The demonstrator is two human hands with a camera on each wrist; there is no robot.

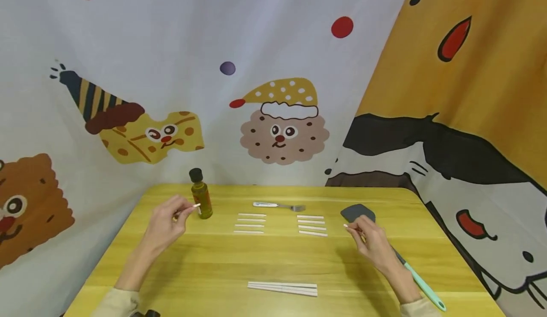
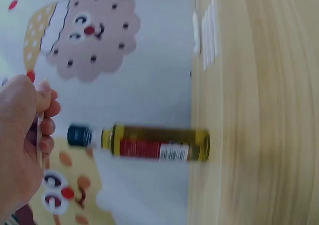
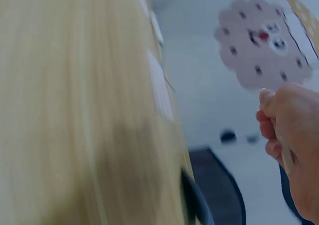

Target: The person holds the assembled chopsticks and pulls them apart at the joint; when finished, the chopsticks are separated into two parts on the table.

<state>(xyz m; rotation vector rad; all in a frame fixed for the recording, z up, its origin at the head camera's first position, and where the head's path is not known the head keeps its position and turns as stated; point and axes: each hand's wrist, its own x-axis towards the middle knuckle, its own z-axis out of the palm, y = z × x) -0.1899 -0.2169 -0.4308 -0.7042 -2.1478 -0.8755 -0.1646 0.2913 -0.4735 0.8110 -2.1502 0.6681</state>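
My left hand (image 1: pixel 168 219) grips a thin pale stick (image 2: pixel 40 144) above the table's left side, its tip poking out past thumb and forefinger. Right behind that hand stands a dark-capped bottle of yellow-green oil (image 1: pixel 202 198). Over the right side, my right hand (image 1: pixel 372 241) holds another thin pale stick (image 3: pixel 286 155), the tip showing at the fingertips and the rest lying along the palm. Below it lies a spatula (image 1: pixel 423 286) with a grey head and mint handle, partly hidden by the hand. Between the hands, several white sticks lie in a left row (image 1: pixel 249 226) and a right row (image 1: pixel 312 228).
A fork (image 1: pixel 278 205) with a white handle lies behind the two rows. Several longer white sticks (image 1: pixel 282 288) lie side by side near the front of the wooden table (image 1: pixel 222 265). A printed curtain (image 1: pixel 278 32) hangs along the back and sides.
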